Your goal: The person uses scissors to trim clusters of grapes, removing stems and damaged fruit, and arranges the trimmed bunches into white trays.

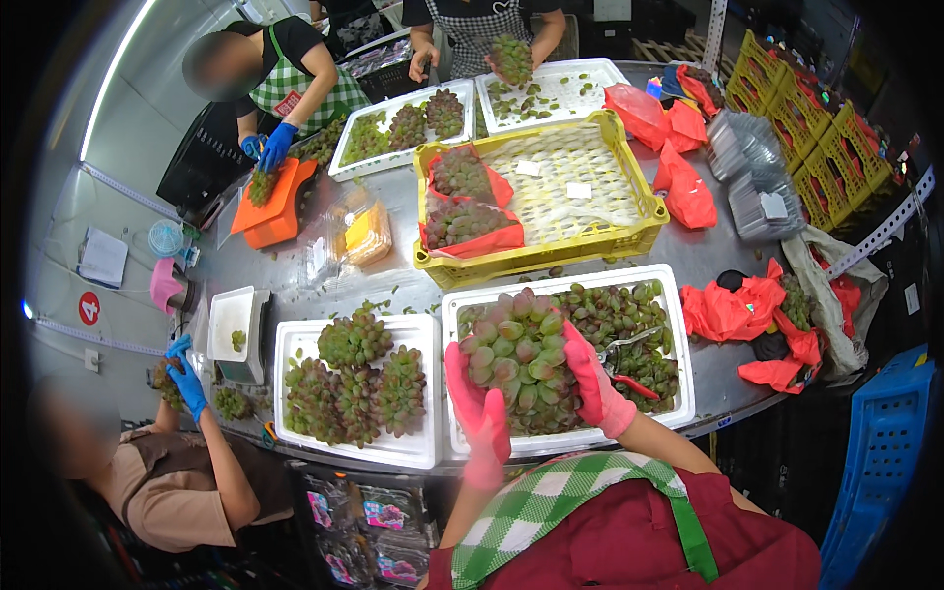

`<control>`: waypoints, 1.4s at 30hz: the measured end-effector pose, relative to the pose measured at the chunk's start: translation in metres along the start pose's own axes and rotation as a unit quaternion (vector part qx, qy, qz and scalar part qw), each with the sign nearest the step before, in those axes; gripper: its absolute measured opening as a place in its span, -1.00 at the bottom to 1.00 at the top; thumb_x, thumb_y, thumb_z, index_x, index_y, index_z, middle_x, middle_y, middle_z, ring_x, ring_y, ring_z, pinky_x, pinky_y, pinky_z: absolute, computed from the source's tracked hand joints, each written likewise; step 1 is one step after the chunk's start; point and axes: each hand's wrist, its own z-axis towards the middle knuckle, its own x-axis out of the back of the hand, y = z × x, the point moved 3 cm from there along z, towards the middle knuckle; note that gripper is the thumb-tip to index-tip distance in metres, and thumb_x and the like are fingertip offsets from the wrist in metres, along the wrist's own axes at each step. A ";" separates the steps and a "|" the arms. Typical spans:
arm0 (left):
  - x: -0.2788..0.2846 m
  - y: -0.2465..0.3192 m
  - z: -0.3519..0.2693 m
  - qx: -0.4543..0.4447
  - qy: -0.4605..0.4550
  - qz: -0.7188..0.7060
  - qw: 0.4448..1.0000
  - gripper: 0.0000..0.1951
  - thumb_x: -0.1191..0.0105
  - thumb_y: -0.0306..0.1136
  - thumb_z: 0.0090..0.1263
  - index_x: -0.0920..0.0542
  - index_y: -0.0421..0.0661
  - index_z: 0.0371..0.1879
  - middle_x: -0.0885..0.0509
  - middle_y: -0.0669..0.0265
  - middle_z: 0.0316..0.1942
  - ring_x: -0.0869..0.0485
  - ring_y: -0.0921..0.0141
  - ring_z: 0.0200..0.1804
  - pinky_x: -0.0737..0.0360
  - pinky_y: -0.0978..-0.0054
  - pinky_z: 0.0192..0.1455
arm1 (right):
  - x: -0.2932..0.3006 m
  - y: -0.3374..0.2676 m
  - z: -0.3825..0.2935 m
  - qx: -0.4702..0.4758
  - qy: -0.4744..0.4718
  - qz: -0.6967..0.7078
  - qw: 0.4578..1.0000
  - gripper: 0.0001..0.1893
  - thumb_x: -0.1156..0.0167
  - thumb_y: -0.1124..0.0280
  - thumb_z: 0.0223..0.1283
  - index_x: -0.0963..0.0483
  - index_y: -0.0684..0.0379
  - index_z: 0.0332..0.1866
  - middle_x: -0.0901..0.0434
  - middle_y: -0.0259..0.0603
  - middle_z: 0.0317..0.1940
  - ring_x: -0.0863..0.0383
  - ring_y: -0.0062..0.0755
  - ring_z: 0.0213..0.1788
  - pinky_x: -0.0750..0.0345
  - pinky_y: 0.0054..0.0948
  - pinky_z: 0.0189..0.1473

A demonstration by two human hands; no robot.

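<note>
Between my two pink-gloved hands is a large bunch of green and reddish grapes (520,346). My left hand (479,420) supports its left side, and my right hand (594,380) presses against its right side. Below the bunch lies a white foam tray (682,369) with many loose grapes (627,299) in it. Pruning scissors with a red handle (636,387) rest on those loose grapes, just right of my right hand. A second white foam tray (431,442) stands to the left and holds several whole bunches (358,383).
A yellow crate (538,265) with red-wrapped bunches stands beyond my tray. Red bags (745,302) and clear plastic boxes (759,184) lie right. A scale (236,332) and orange stand (276,210) are left. Co-workers handle grapes at the left and far sides.
</note>
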 end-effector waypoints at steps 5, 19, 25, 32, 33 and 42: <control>-0.001 0.000 -0.001 0.019 0.016 -0.026 0.999 -0.13 -0.14 -0.13 0.36 0.10 -0.20 0.48 -0.13 0.10 0.43 -0.16 0.23 0.43 -0.10 0.25 0.45 | 0.006 0.004 -0.001 0.008 0.007 -0.039 0.999 -0.23 0.00 -0.05 0.37 0.03 0.25 0.49 -0.16 -0.17 0.42 -0.20 -0.39 0.41 -0.14 -0.37 0.42; -0.004 0.013 0.004 0.029 -0.018 0.003 0.999 -0.29 -0.03 -0.24 0.42 0.00 -0.18 0.45 -0.24 0.08 0.35 -0.55 0.21 0.12 -0.48 0.23 0.21 | 0.023 0.028 -0.003 -0.095 -0.026 0.369 0.924 -0.29 0.27 -0.19 0.37 -0.13 0.11 0.44 -0.28 -0.11 0.36 -0.35 -0.18 0.34 -0.27 -0.15 0.39; 0.003 0.001 0.003 0.075 0.018 0.011 0.997 -0.30 -0.01 -0.51 0.36 0.00 -0.15 0.46 -0.19 0.14 0.38 -0.45 0.27 0.23 -0.40 0.27 0.28 | 0.029 0.037 0.001 -0.104 -0.011 0.368 0.924 -0.27 0.27 -0.22 0.35 -0.13 0.10 0.44 -0.26 -0.15 0.38 -0.31 -0.21 0.36 -0.23 -0.17 0.42; -0.007 0.000 -0.014 0.225 -0.088 -0.059 0.968 -0.10 -0.16 -0.52 0.23 0.12 -0.08 0.50 -0.02 0.23 0.47 -0.18 0.30 0.42 -0.24 0.32 0.38 | 0.030 0.033 0.009 -0.071 -0.005 0.328 0.942 -0.27 0.24 -0.22 0.35 -0.14 0.11 0.44 -0.27 -0.16 0.37 -0.32 -0.22 0.36 -0.24 -0.17 0.41; -0.011 -0.001 -0.016 0.238 -0.083 -0.071 0.965 -0.11 -0.14 -0.55 0.23 0.11 -0.09 0.50 -0.01 0.23 0.47 -0.17 0.33 0.43 -0.24 0.34 0.38 | 0.030 0.031 0.012 -0.068 0.008 0.320 0.945 -0.27 0.23 -0.21 0.35 -0.14 0.11 0.44 -0.27 -0.17 0.37 -0.32 -0.22 0.36 -0.24 -0.17 0.41; -0.003 -0.017 -0.021 0.316 -0.065 -0.052 0.945 -0.21 -0.10 -0.58 0.34 0.06 -0.12 0.49 -0.05 0.15 0.46 -0.17 0.42 0.42 -0.28 0.42 0.36 | 0.036 0.042 0.006 -0.092 0.049 0.315 0.943 -0.27 0.22 -0.21 0.35 -0.12 0.11 0.45 -0.24 -0.16 0.39 -0.28 -0.22 0.38 -0.21 -0.19 0.43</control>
